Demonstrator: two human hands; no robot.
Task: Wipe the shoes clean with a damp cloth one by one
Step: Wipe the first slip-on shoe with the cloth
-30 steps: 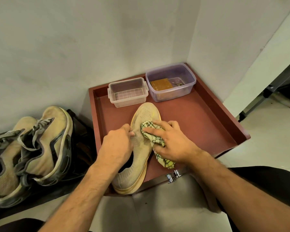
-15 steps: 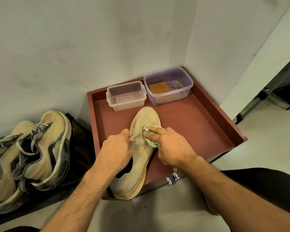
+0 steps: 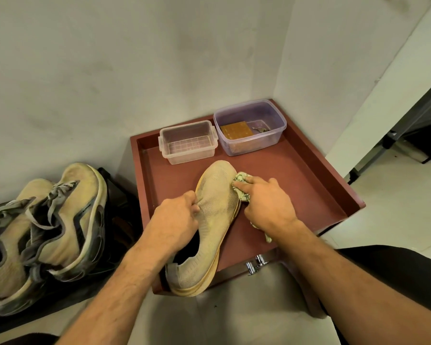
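Cloth (image 3: 240,186), gripped by right hand (image 3: 269,207), contacts shoe (image 3: 215,210) toe; left hand (image 3: 174,220) pinches its upper; shoe's long axis points away.

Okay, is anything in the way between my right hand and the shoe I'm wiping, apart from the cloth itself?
Nothing visible. The right hand presses the cloth straight against the toe side of the beige shoe, while the left hand grips its upper.
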